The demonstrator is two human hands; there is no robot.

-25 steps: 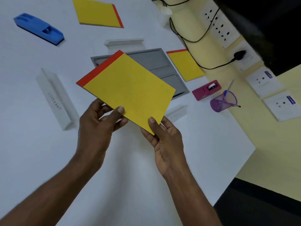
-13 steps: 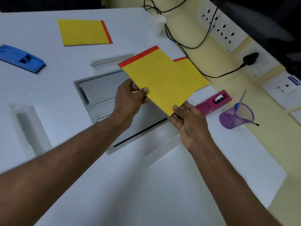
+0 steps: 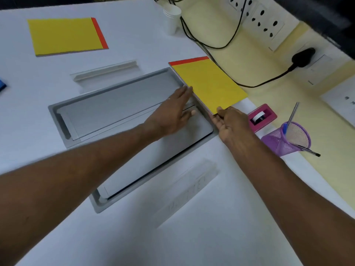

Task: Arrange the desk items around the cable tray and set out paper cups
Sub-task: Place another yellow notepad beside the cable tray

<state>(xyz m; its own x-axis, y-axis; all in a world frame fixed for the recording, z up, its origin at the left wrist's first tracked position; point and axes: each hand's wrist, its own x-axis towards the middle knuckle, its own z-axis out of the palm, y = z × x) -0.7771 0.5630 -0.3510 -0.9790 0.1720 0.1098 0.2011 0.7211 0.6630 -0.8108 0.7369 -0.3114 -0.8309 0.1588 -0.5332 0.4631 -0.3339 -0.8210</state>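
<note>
The grey cable tray [image 3: 115,104] is sunk into the white desk at centre. A yellow notepad with a red strip [image 3: 209,85] lies flat just past the tray's right end. My left hand [image 3: 169,116] is spread flat over the tray, fingertips against the pad's left edge. My right hand [image 3: 232,125] pinches the pad's near corner, thumb on top. A second yellow notepad [image 3: 65,35] lies at the far left. A stack of white paper cups [image 3: 172,18] stands at the desk's far edge.
Two white nameplates lie beside the tray, one behind [image 3: 107,72] and one in front [image 3: 188,189]. A pink tape dispenser [image 3: 262,117] and a tipped purple mesh pen holder [image 3: 288,139] sit right of my right hand. Black cables [image 3: 221,47] run to wall sockets.
Both hands carried the yellow notepad away from me to the right and laid it down at the tray's right end, covering the pad that lay there. My left hand let go and flattened.
</note>
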